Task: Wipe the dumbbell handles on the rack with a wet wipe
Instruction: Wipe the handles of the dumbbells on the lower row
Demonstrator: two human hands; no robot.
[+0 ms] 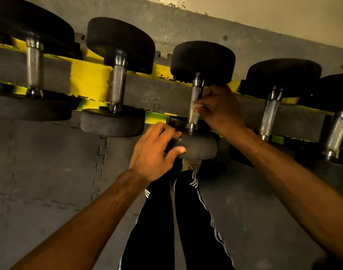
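Several black dumbbells with knurled steel handles lie across a yellow rack [89, 78]. My right hand [219, 108] pinches a small pale wet wipe [198, 106] against the handle [195, 102] of the middle dumbbell. My left hand [155, 151] grips the near black head [198, 146] of that same dumbbell, fingers curled over its top and thumb on its face. The wipe is mostly hidden under my fingers.
Neighbouring dumbbell handles stand to the left [118, 86] and to the right [269, 115], close beside the one I hold. Grey interlocking floor mats [50, 162] lie below. My legs in black striped trousers [178, 221] stand right in front of the rack.
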